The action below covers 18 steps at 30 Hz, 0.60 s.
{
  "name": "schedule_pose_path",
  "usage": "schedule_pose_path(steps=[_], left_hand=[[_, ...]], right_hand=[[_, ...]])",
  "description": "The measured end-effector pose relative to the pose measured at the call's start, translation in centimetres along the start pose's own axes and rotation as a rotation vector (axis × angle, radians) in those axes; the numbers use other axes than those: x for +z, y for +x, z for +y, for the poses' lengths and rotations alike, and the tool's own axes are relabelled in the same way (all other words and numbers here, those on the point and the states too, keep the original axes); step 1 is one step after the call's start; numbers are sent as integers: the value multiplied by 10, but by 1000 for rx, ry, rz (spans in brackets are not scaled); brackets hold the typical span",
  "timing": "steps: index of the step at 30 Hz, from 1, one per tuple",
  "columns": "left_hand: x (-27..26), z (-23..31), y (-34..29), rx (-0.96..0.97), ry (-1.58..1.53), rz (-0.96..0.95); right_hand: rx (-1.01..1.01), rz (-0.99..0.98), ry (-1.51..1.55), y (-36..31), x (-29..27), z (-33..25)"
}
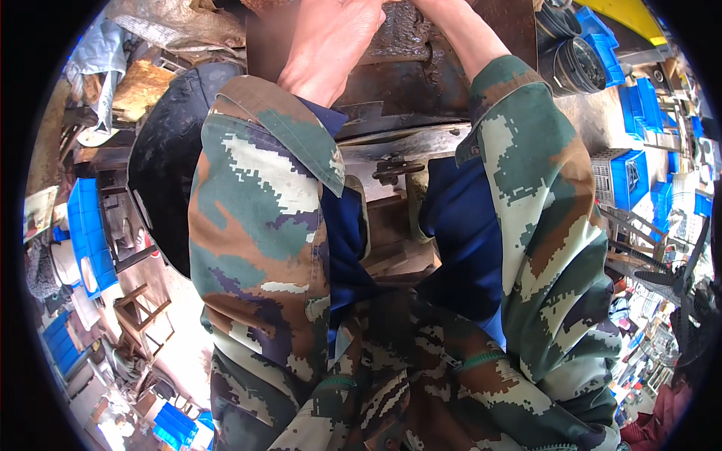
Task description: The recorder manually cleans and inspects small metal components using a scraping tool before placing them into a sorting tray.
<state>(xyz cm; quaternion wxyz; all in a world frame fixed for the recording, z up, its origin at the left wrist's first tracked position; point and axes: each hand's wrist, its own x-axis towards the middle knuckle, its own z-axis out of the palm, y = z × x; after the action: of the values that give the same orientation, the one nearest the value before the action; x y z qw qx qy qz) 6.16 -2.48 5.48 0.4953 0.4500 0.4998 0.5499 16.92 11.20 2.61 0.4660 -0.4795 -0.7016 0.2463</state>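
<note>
Both my hands reach to the top edge of the head view, over a dark, greasy metal work surface [406, 90]. The back of my left hand [331, 37] and its wrist show, with the fingers cut off by the picture's edge. Of my right hand [444, 11] only the wrist end and a small part come into view, close to the left one. Whatever the hands hold, if anything, lies outside the picture. Thick dark grease and a bolt-like piece [432, 64] sit on the metal just below the hands.
A large black rounded thing [169, 150] stands by my left arm. Black buckets [579, 64] and blue crates [628, 177] are at the right. A small wooden stool [143, 319] and a blue bin [90, 233] stand at the left. A fan [681, 282] is far right.
</note>
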Motion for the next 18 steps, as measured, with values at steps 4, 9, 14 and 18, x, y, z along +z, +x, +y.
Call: schedule_pose_path(steps=[4,9,14,18], left_hand=[[2,2,-1,-11,16,4],[3,6,-2,-44,30,19],[6,6,-2,-47,38,11],[2,2,-2,-15,43,-12]], right_hand=[[-6,-11,29,-1,-1,0],[0,-22,30,-4,-2,-2],[-50,-24,73,-1,-1,5],[5,-48,95,-1,-1,3]])
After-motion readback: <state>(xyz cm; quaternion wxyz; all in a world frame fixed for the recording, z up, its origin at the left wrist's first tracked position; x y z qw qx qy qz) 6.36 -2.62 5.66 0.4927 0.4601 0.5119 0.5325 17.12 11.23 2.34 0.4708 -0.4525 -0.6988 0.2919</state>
